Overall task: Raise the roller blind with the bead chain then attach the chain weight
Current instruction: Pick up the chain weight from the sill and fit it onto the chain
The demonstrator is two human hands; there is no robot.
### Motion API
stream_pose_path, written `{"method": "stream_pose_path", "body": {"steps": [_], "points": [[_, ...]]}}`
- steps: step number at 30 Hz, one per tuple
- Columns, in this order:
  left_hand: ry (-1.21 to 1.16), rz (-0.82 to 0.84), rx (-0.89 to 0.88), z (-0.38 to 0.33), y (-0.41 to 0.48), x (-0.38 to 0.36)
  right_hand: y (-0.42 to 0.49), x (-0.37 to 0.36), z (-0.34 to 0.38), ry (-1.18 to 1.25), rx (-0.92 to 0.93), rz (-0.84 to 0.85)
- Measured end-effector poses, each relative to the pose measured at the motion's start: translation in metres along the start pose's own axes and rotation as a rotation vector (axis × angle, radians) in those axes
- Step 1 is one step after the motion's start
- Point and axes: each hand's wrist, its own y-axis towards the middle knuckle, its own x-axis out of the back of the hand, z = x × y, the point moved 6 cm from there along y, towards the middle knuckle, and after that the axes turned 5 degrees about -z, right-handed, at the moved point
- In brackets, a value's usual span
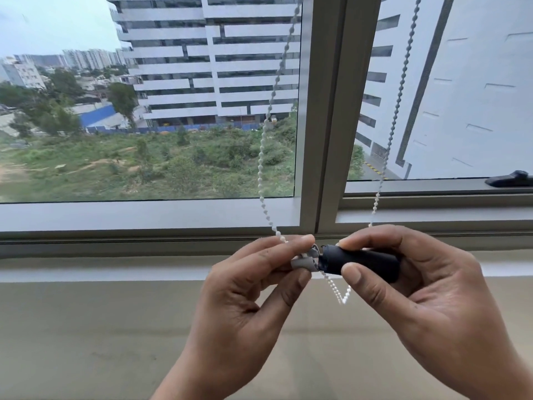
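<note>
Beyond the window frame we see towers; our right hand clamps the black chain weight, our left hand pinches its grey insert; the bead chain loop below our fingertips could slip out if our pinch loosens

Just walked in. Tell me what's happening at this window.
A person stands at the window fitting a weight onto the blind's bead chain. The right hand holds the dark cylindrical weight; the left hand pinches a small grey piece against its end. A chain loop dangles between them. No blind covers the visible glass.
</note>
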Motion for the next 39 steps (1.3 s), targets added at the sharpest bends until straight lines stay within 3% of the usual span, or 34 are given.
{"method": "stream_pose_path", "body": {"steps": [13, 39], "points": [[0.146, 0.069, -0.023, -0.006, 0.005, 0.001, 0.005, 0.003, 0.008, -0.076, 0.046, 0.107], [0.300, 0.031, -0.167, -0.008, -0.001, 0.001, -0.004, 0.003, -0.016, -0.102, -0.090, 0.081]]}}
